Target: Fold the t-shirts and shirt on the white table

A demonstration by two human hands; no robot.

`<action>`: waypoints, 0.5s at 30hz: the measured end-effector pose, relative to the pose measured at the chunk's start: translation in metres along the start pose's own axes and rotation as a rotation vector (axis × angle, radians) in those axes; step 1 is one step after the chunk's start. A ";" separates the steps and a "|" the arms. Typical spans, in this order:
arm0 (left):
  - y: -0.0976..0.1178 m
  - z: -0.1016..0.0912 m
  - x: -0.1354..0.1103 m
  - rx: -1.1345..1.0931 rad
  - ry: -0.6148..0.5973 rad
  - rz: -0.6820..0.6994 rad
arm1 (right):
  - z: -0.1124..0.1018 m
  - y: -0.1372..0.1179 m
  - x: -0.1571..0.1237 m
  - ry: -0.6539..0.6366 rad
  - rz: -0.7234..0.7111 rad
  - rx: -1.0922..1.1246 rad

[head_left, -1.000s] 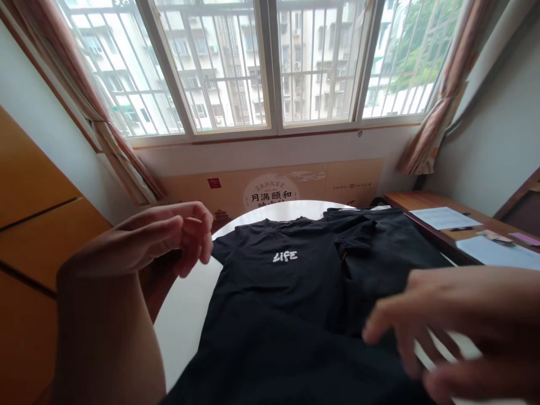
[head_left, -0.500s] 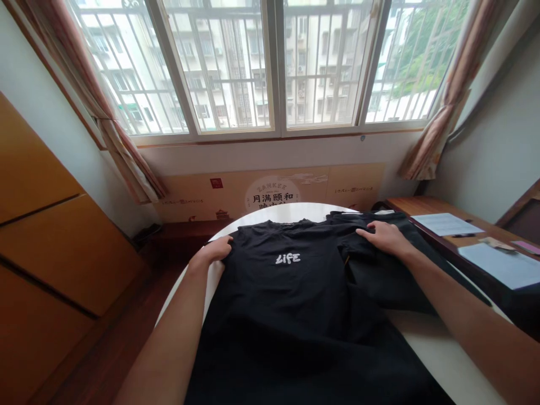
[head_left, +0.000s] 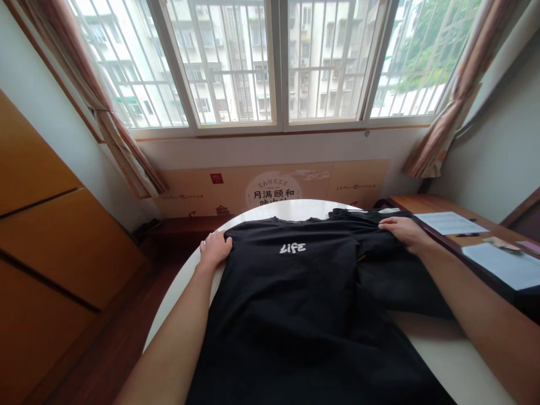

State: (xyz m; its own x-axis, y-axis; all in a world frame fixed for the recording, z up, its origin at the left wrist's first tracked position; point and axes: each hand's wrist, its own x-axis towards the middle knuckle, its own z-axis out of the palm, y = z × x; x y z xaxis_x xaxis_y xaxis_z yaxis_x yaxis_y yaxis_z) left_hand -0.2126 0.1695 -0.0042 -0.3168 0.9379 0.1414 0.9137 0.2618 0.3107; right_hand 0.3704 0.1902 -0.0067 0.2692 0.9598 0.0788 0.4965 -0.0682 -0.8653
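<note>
A black T-shirt (head_left: 291,304) with a white print on it lies spread over a round white table (head_left: 169,304), its neckline toward the window. At the far left shoulder, my left hand (head_left: 216,247) is closed on the shirt's sleeve, the fingertips partly hidden. My right hand (head_left: 405,232) pinches the sleeve on the other side, thumb and fingers together on the cloth. Under and beside that sleeve lies more dark folded clothing (head_left: 405,287), on the table's right part.
To the right stands a wooden desk (head_left: 405,203) with white papers (head_left: 451,223) and a pen (head_left: 467,234). A printed board (head_left: 189,194) leans below the barred window. Orange cabinets (head_left: 37,242) line the left side.
My right hand has moved right with the sleeve and my left hand slightly left. The shirt's top is pulled wider and smoother, its print shifted a little right and up.
</note>
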 end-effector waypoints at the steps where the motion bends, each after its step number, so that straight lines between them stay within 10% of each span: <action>1: -0.002 0.000 0.000 0.013 0.029 -0.038 | 0.000 -0.001 -0.002 -0.030 0.038 -0.016; 7: -0.017 -0.013 0.008 -0.121 0.114 -0.249 | -0.006 -0.016 -0.011 -0.202 0.107 -0.201; 15: -0.019 -0.024 0.014 -0.475 0.043 -0.185 | -0.006 -0.013 -0.006 -0.246 0.079 -0.284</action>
State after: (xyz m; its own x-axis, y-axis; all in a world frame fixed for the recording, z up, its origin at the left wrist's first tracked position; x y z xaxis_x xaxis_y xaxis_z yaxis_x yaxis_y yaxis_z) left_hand -0.2405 0.1728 0.0142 -0.4819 0.8726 0.0789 0.6280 0.2812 0.7257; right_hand 0.3671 0.1838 0.0067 0.1271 0.9829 -0.1336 0.7004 -0.1843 -0.6895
